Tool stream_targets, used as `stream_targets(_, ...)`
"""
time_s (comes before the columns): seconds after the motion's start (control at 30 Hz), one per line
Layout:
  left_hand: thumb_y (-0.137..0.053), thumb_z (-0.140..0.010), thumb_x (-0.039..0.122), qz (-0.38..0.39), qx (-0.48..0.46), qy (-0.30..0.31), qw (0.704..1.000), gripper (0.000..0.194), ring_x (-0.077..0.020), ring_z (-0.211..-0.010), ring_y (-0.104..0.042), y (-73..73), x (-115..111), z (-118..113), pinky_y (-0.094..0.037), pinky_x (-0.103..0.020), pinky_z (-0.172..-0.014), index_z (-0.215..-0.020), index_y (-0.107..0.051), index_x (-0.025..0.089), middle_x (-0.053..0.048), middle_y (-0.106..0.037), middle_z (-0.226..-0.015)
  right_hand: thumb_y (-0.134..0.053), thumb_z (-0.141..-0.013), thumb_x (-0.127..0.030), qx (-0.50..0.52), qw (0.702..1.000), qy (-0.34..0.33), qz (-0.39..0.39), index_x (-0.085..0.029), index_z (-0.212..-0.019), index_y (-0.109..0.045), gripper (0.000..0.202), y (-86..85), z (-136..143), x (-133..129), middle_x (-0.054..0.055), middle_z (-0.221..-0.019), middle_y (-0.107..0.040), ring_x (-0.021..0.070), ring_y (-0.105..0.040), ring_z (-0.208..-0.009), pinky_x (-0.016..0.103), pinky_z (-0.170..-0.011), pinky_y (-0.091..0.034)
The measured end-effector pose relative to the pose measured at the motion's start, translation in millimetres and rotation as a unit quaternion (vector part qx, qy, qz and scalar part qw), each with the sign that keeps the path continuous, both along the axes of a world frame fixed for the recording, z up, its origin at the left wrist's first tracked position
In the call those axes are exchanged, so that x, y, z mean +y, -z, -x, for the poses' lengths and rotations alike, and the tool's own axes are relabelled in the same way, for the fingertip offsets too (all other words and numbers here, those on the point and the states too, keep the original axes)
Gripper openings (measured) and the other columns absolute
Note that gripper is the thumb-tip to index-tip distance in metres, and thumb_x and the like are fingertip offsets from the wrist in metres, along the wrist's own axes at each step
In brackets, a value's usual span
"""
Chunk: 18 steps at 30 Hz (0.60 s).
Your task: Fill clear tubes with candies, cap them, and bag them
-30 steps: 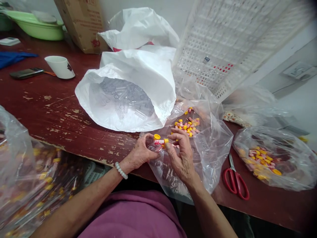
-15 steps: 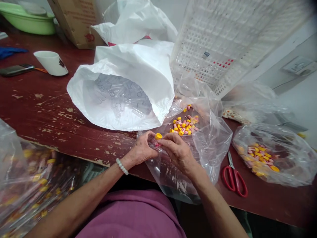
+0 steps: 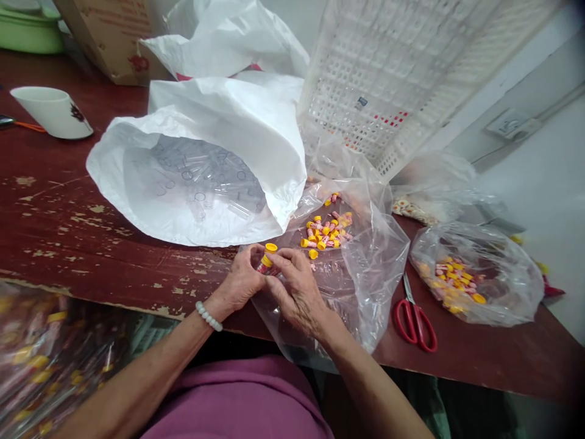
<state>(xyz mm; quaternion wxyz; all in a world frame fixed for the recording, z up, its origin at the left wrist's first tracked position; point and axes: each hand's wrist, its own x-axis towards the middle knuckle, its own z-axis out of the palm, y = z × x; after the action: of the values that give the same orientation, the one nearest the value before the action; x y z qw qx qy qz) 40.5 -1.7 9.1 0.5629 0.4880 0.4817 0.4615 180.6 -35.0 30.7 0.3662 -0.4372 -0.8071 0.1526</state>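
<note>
My left hand (image 3: 244,275) is closed around a small pink tube with a yellow cap (image 3: 269,256), held upright near the table edge. My right hand (image 3: 297,289) touches the tube's cap from the right with its fingertips; its thumb lies lower, near the tube. Right behind the hands, several small pink pieces with yellow caps (image 3: 326,233) lie on a clear plastic bag (image 3: 361,299). An open white sack (image 3: 256,131) holds many clear tubes (image 3: 205,174) to the left of them.
Red-handled scissors (image 3: 415,324) lie right of the bag, beside another clear bag of capped pieces (image 3: 507,292). A white basket (image 3: 361,85) stands behind. A white cup (image 3: 52,113) and cardboard box (image 3: 109,36) are at left. Long capped tubes (image 3: 50,360) fill the lower left.
The view has shifted, so the things on the table appear further left. The yellow-capped tube now shows more clearly between my hands, and my right fingers have moved onto its cap.
</note>
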Motion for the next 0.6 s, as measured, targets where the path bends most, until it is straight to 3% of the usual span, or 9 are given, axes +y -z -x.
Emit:
stream_targets(0.1,-0.073,-0.047,0.017,0.041,-0.001,0.004,0.999,0.052,-0.0111,-0.059,-0.052,0.7,2.8,8.5,-0.039,-0.020,-0.047,-0.096,-0.055,0.013,0.000,-0.060,-0.081,-0.045,-0.092,-0.021,0.008,0.999,0.050,-0.019,-0.020,-0.119,-0.057,0.030,1.1,-20.0,26.7,0.010,-0.111,-0.060,0.0188,-0.054,-0.104,0.037,-0.091,-0.045)
stream_targets(0.17,-0.073,-0.051,0.019,0.056,-0.003,0.004,0.998,0.054,-0.0087,-0.053,-0.048,0.0,3.0,13.4,-0.034,-0.019,-0.041,-0.101,-0.054,0.014,0.000,-0.060,-0.083,-0.047,-0.089,-0.017,-0.071,0.990,0.117,-0.031,-0.020,-0.111,-0.062,0.026,4.6,-41.4,51.6,0.010,-0.105,-0.063,0.0212,-0.055,-0.099,0.040,-0.090,-0.044)
stream_targets(0.27,-0.073,-0.050,0.014,-0.005,0.019,-0.008,1.000,0.049,-0.0119,-0.068,-0.056,-1.0,1.7,15.6,-0.045,-0.021,-0.056,-0.096,-0.055,0.014,-0.001,-0.061,-0.088,-0.054,-0.084,-0.017,-0.261,0.957,0.127,0.005,-0.020,-0.096,-0.069,0.019,15.6,-66.0,82.4,0.012,-0.097,-0.065,0.0263,-0.054,-0.096,0.042,-0.084,-0.043)
stream_targets(0.33,-0.072,-0.049,0.010,-0.058,0.054,-0.004,0.997,0.045,-0.0149,-0.079,-0.059,-0.8,1.0,13.9,-0.048,-0.023,-0.070,-0.090,-0.055,0.013,-0.002,-0.062,-0.087,-0.055,-0.084,-0.018,-0.297,0.947,0.121,0.021,-0.020,-0.088,-0.070,0.015,21.0,-71.8,91.2,0.012,-0.092,-0.066,0.0265,-0.055,-0.095,0.041,-0.082,-0.043)
stream_targets(0.4,-0.071,-0.050,0.009,-0.091,0.086,0.012,0.992,0.043,-0.0158,-0.080,-0.059,-0.4,0.4,11.5,-0.048,-0.025,-0.072,-0.089,-0.055,0.014,-0.002,-0.062,-0.086,-0.056,-0.084,-0.020,-0.212,0.966,0.147,0.010,-0.019,-0.087,-0.069,0.013,19.8,-69.4,89.2,0.010,-0.091,-0.066,0.0236,-0.057,-0.092,0.039,-0.083,-0.044)
stream_targets(0.47,-0.070,-0.052,0.010,-0.107,0.111,0.028,0.988,0.043,-0.0158,-0.079,-0.059,-0.9,-0.7,9.2,-0.048,-0.025,-0.071,-0.092,-0.055,0.014,-0.002,-0.062,-0.088,-0.056,-0.085,-0.027,-0.036,0.983,0.178,0.020,-0.017,-0.093,-0.065,0.016,11.3,-59.9,78.5,0.007,-0.090,-0.066,0.0186,-0.059,-0.082,0.035,-0.078,-0.047)
stream_targets(0.53,-0.068,-0.053,0.010,-0.113,0.134,0.052,0.983,0.044,-0.0157,-0.079,-0.058,-2.6,-2.4,7.3,-0.047,-0.025,-0.070,-0.095,-0.056,0.015,-0.003,-0.062,-0.090,-0.055,-0.086,-0.035,0.143,0.974,0.167,0.063,-0.017,-0.096,-0.062,0.022,-0.6,-44.6,62.7,0.004,-0.085,-0.066,0.0142,-0.059,-0.071,0.030,-0.069,-0.049)
stream_targets(0.6,-0.066,-0.053,0.008,-0.119,0.154,0.085,0.977,0.045,-0.0157,-0.077,-0.058,-4.7,-4.3,5.3,-0.046,-0.025,-0.068,-0.097,-0.056,0.015,-0.002,-0.062,-0.089,-0.058,-0.085,-0.038,0.236,0.959,0.123,0.096,-0.019,-0.095,-0.060,0.022,-10.6,-26.5,45.8,0.002,-0.082,-0.065,0.0124,-0.059,-0.068,0.027,-0.065,-0.049)
